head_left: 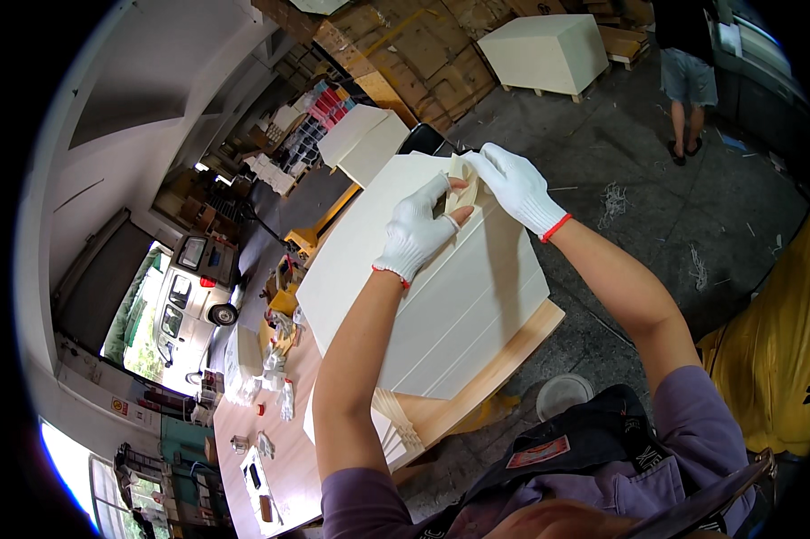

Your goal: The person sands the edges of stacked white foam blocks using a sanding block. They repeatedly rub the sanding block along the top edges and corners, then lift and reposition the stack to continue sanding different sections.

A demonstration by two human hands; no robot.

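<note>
White knit gloves with red cuffs cover both my hands, and the left glove leaves a thumb and fingertip bare. A large block of stacked white sheets (423, 314) fills the middle of the view, with faint lines along its near side. At its far edge a cream, paper-like folded piece (462, 190) stands up, and I cannot tell whether it belongs to the stack. My left hand (414, 229) pinches it from the left, thumb and finger closed on it. From the right, my right hand (513, 187) closes its fingers on the piece's upper end; the fingertips are partly hidden.
Under the stack lies a wooden board (495, 368). A wooden-topped table (230, 440) at left bears gloves (286, 400) and small tools. More white stacks (549, 56) stand on pallets behind. A person (688, 81) stands far right; a yellow cover (773, 341) hangs near right.
</note>
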